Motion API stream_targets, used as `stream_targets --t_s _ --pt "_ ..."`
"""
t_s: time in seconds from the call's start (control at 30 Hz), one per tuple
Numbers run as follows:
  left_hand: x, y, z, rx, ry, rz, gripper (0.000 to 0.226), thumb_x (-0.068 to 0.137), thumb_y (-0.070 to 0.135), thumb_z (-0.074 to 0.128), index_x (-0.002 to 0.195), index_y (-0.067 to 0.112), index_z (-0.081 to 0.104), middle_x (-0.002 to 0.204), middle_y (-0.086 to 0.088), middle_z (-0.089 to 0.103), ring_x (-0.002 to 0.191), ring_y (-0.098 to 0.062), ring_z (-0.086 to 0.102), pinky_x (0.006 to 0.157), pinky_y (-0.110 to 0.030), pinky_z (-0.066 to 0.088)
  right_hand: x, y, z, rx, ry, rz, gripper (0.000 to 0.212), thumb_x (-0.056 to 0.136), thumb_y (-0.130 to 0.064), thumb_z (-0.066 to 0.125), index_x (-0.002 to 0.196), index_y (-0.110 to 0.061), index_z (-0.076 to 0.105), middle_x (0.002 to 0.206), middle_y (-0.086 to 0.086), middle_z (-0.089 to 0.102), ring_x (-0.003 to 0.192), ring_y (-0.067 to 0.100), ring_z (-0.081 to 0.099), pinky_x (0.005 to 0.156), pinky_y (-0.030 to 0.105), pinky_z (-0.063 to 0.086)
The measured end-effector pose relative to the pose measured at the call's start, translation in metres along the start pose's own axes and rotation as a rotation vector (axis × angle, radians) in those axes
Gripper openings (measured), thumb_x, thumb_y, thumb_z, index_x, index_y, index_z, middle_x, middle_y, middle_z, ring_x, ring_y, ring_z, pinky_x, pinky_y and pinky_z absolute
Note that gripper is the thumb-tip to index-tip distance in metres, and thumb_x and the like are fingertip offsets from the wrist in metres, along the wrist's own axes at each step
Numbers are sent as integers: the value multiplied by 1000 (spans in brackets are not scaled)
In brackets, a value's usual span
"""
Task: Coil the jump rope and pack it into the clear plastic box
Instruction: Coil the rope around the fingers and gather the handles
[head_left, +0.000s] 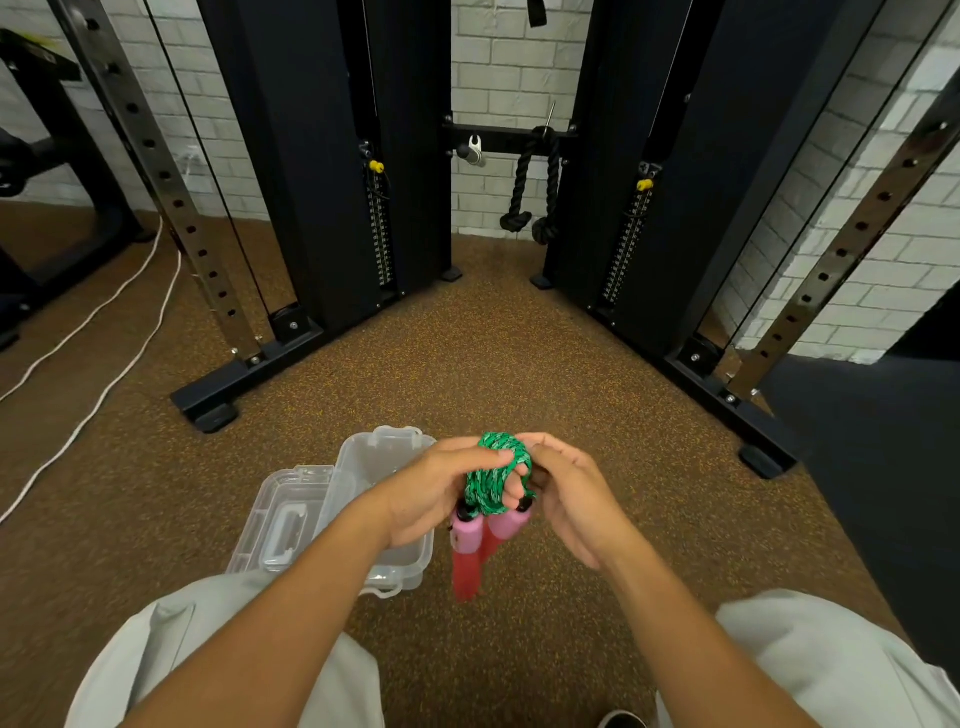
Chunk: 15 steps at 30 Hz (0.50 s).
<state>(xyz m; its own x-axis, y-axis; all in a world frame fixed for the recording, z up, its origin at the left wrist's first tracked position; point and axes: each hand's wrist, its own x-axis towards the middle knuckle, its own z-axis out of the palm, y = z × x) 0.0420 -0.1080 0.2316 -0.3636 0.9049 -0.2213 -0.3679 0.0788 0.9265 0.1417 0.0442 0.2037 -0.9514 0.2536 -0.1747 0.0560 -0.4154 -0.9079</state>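
While coiled: jump rope (497, 475) between hands.

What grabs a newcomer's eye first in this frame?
The green rope, bunched into a coil at centre between the left hand and right hand, with its pink handles hanging below. Just left of it, the clear box sits open on the brown floor, its lid folded out to the left. Behind, a black cable machine stands against a white brick wall.

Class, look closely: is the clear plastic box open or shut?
Open: the clear plastic box sits on the floor with its lid swung back flat beside it.
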Motion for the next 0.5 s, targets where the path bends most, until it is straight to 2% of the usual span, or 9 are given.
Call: stream_targets --t_s 0.07,0.17,0.23,0.3,0.37,0.43,0.5 --pt "0 -1 -1 40 9 20 21 93 11 68 113 8 71 80 -5 68 76 -14 63 77 -24 53 0 3 3 -8 -14 3 36 107 -17 38 124 2 63 87 10 69 83 21 63 82 33 54" --pt "0 1 -3 68 62 3 24 95 2 65 115 13 72 76 -2 67 72 -12 61 74 -22 53 0 5 5 -50 -58 13 48 99 -34 43 132 -5 62 111 9 72 104 19 63 97 37 50" --pt "-1 2 -5 77 67 -36 14 95 3 64 104 11 72 74 -1 67 72 -14 61 72 -22 53 0 4 5 -80 -88 26 54 92 -41 51 135 -10 62 117 6 72 109 18 64 99 37 50" --pt "-4 2 -6 97 26 -78 11 96 4 64 92 13 69 74 -2 67 73 -16 61 72 -22 52 0 4 2 -106 -98 58 54 87 -39 59 137 -17 62 123 3 71 113 16 62 100 37 48" --pt "-4 0 -8 103 -2 -92 18 96 4 64 88 17 73 75 -3 67 72 -15 61 72 -23 52 0 5 1 -123 -146 88 51 88 -33 61 136 -17 63 123 4 71 114 18 60 107 44 46" --pt "-3 0 -9 94 1 -98 25 96 3 63 84 20 77 74 -3 67 69 -14 61 70 -23 53 0 6 0 -121 -205 94 48 91 -27 61 135 -7 62 118 6 70 113 21 59 112 50 39" --pt "-3 1 -10 81 1 -110 19 94 3 64 85 16 75 74 -4 67 67 -13 62 69 -23 53 0 5 0 -81 -228 102 49 91 -23 64 133 2 58 114 9 69 112 22 58 113 51 38"
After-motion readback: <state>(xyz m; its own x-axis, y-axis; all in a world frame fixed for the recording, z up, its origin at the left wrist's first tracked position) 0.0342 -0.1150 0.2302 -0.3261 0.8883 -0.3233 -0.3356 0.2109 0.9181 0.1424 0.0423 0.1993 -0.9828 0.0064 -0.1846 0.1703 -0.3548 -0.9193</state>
